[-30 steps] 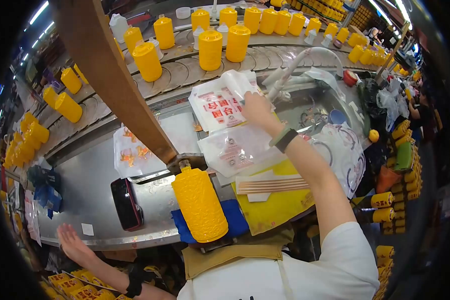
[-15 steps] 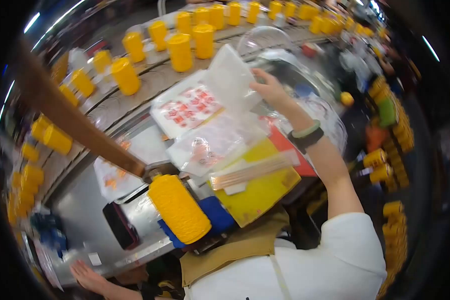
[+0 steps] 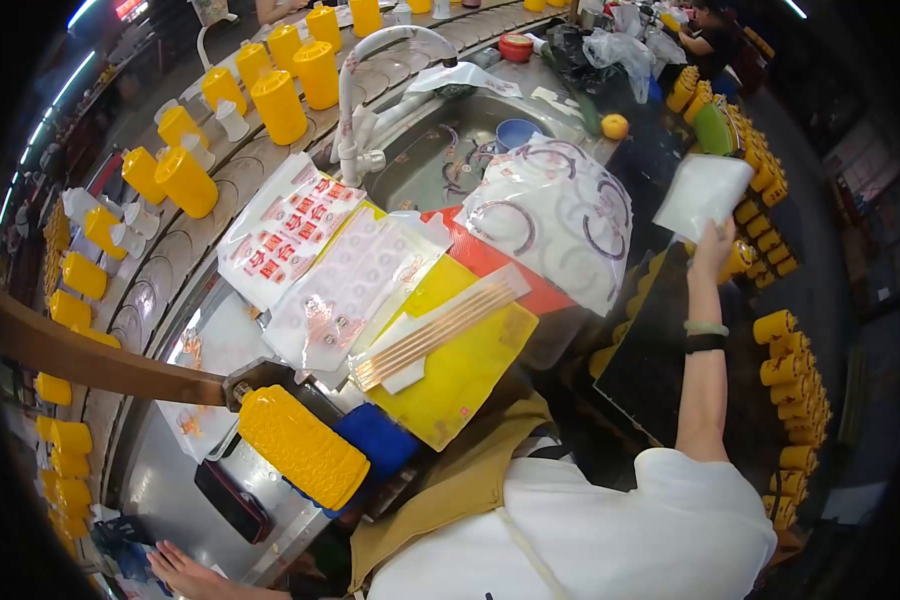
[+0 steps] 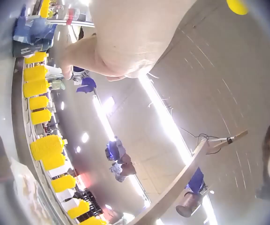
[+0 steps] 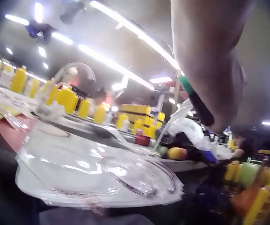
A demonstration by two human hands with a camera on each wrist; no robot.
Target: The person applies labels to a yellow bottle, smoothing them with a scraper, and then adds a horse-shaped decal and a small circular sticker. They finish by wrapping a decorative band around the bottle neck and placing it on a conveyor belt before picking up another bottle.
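My right hand (image 3: pixel 712 255) pinches a white translucent sheet (image 3: pixel 705 195) by its lower edge, out to the right beyond the table. Much of the right wrist view is filled by my arm, and that sheet is not visible there. My left hand (image 3: pixel 182 572), fingers extended, lies at the near left edge of the metal table (image 3: pixel 175 480), next to a dark blue bundle (image 3: pixel 120 545). A textured yellow bottle (image 3: pixel 303 447) lies with its neck at the end of a wooden arm (image 3: pixel 110 360). Red-printed sheets (image 3: pixel 280 235) lie behind clear sheets (image 3: pixel 355 290).
A clear sheet with dark rings (image 3: pixel 555 215) lies before the sink (image 3: pixel 420 150). Copper-striped strips (image 3: pixel 440 330) rest on a yellow folder (image 3: pixel 470 370). A phone (image 3: pixel 232 502) lies near the left edge. Yellow bottles (image 3: pixel 280 105) line the conveyor; several more stand stacked at right.
My right hand has lifted the white sheet off the printed stack and carried it far right. The head view has turned right. My left hand stays near the table's left edge.
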